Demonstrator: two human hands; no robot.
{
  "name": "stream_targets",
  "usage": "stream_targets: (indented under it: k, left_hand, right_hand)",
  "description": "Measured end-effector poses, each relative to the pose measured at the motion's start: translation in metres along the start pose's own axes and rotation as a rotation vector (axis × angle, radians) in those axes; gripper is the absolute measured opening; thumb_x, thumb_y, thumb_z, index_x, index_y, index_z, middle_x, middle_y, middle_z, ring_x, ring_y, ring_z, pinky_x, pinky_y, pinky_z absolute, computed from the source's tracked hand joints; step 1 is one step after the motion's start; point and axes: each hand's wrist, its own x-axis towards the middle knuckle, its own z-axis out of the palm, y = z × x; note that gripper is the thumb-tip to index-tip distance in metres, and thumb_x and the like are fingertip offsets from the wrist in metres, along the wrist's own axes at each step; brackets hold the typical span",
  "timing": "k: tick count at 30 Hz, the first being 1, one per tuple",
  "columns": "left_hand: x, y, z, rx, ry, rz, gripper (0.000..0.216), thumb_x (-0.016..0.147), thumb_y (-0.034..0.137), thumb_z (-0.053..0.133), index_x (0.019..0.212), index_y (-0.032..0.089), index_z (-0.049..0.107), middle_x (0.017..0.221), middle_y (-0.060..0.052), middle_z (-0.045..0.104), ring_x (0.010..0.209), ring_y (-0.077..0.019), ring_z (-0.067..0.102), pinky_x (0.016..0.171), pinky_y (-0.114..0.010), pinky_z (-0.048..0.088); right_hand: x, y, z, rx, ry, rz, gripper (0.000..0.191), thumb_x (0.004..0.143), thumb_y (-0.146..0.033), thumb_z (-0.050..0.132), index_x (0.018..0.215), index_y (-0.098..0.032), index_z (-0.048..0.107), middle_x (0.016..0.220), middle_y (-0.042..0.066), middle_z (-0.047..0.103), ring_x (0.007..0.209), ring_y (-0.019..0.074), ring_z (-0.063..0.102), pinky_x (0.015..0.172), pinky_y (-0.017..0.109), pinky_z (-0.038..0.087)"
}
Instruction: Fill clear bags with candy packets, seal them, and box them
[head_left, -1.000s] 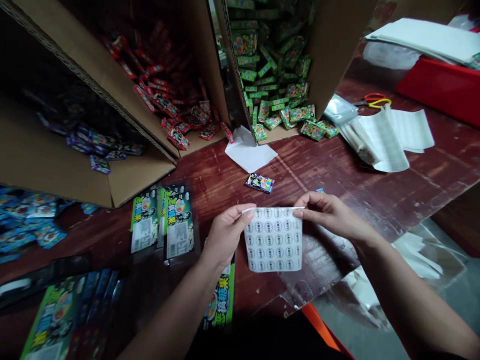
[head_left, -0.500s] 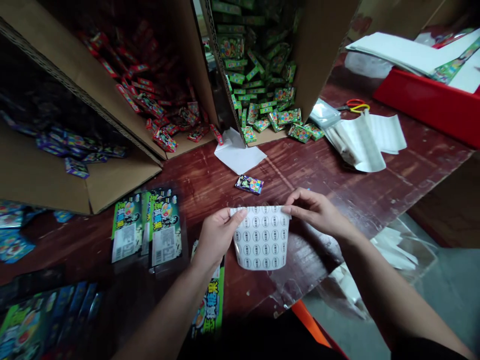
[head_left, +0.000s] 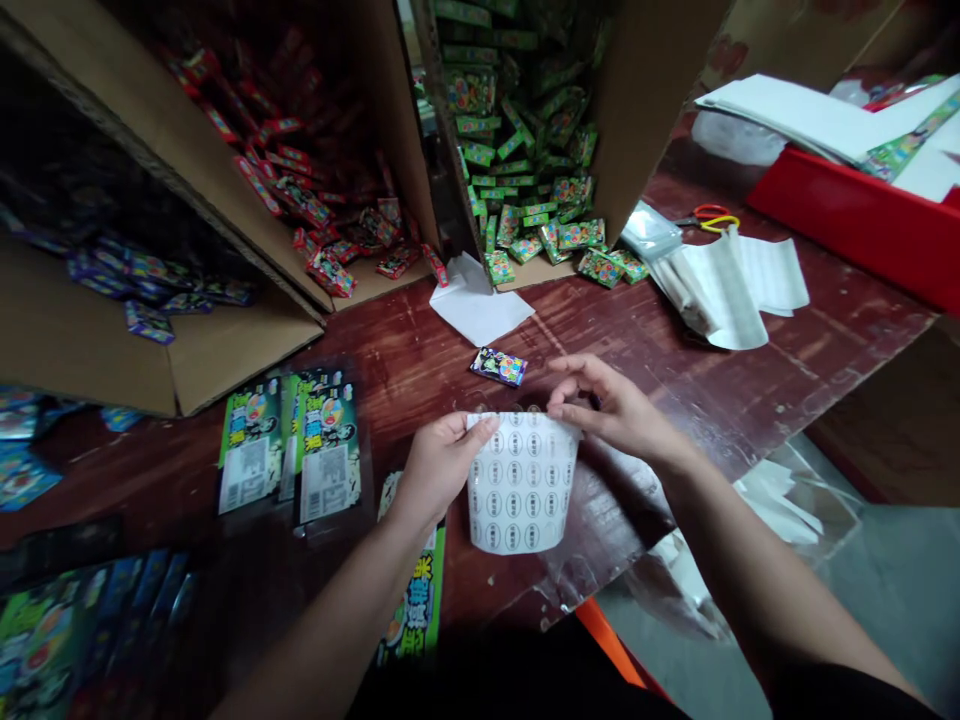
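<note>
Three open cardboard boxes (head_left: 247,330) are laid on their sides along the far edge of the table (head_left: 750,390), with small candy packs spilling from them. A white sticker sheet (head_left: 521,480) is held above the near edge. Its top left corner is pinched by the left hand (head_left: 439,470). Its top right edge is touched by the loosely curled fingers of the right hand (head_left: 611,410). A single candy pack (head_left: 499,366) is seen just beyond the sheet.
</note>
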Motion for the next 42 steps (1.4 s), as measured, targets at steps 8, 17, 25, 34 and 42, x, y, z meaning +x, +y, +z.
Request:
stream_targets:
  k: [8,17,25,34,42]
  left_hand:
    - [-0.030,-0.001,-0.068,0.697,0.192,0.339,0.088,0.062,0.043,0.092,0.140,0.024,0.056,0.144,-0.012,0.058,0.130,-0.0342,0.051,0.109,-0.049,0.041]
    - [-0.106,-0.008,-0.154,0.832,0.112,0.275,0.006,0.089,0.024,0.064,0.091,0.022,0.069,0.100,-0.002,0.071,0.099,-0.0214,0.063,0.095,-0.041,0.047]
    - [-0.141,-0.012,-0.159,0.290,0.173,0.244,0.049,0.083,0.021,0.070,0.129,0.020,0.056,0.092,0.000,0.063,0.083,-0.0145,0.063,0.081,-0.032,0.051]
    - [-0.151,-0.020,-0.167,0.117,0.132,0.281,0.054,0.083,0.018,0.072,0.132,0.021,0.050,0.099,-0.002,0.061,0.085,-0.0140,0.063,0.079,-0.031,0.053]
    - [-0.146,-0.020,-0.178,0.074,-0.118,0.260,0.054,0.083,0.015,0.070,0.133,0.018,0.050,0.118,-0.012,0.069,0.112,-0.0245,0.067,0.096,-0.043,0.055]
  right_hand:
    - [-0.019,-0.025,-0.002,0.091,0.333,-0.072,0.050,0.080,-0.023,0.083,0.125,-0.030,0.061,0.086,0.001,0.066,0.078,0.0159,0.063,0.066,0.026,0.053]
    - [0.004,-0.054,0.114,0.175,-0.168,-0.053,0.047,0.088,-0.024,0.076,0.129,-0.030,0.055,0.092,-0.001,0.067,0.086,0.0144,0.064,0.084,0.030,0.053]
    - [0.033,-0.046,0.210,0.173,-0.480,-0.013,0.058,0.087,-0.025,0.074,0.137,-0.023,0.046,0.089,-0.002,0.064,0.083,0.0135,0.062,0.084,0.032,0.052]
    - [0.022,-0.042,0.220,-0.424,-0.339,-0.443,0.081,0.094,-0.027,0.069,0.158,-0.040,0.023,0.117,0.005,0.065,0.109,0.0257,0.059,0.103,0.052,0.044]
    - [0.008,-0.039,0.235,-0.635,-0.408,-0.479,0.078,0.104,-0.022,0.051,0.162,-0.037,0.001,0.119,0.002,0.072,0.115,0.0255,0.058,0.113,0.058,0.032]
